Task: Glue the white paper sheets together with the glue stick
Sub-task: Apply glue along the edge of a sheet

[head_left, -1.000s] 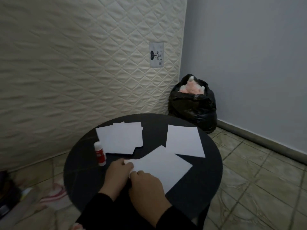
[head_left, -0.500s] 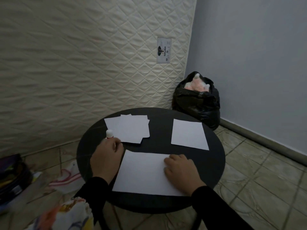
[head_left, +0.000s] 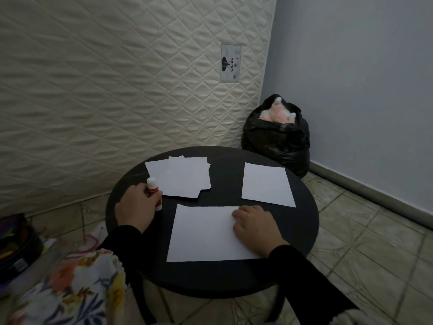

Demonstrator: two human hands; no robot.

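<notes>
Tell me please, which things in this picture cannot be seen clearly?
All in the head view:
- Glue stick: its middle is hidden by the left hand; whether the cap is loosened cannot be told.
- Paper stack: sheets overlap, so their number is unclear.
- Front sheet: one corner is hidden by the right hand.
- Mattress label: small print is unreadable.

Dim indoor light, cool and flat, no visible source. Blue-grey wall (head_left: 351,90) at right reads evenly lit; quilted mattress (head_left: 117,78) at upper left shows soft shading in its stitching. Black round table (head_left: 304,231) loses detail, white paper sheets (head_left: 203,233) stand out without glare. Wide-angle bending at edges. Lower left floral fabric (head_left: 70,289) blurred; overall soft, slightly noisy.
</notes>
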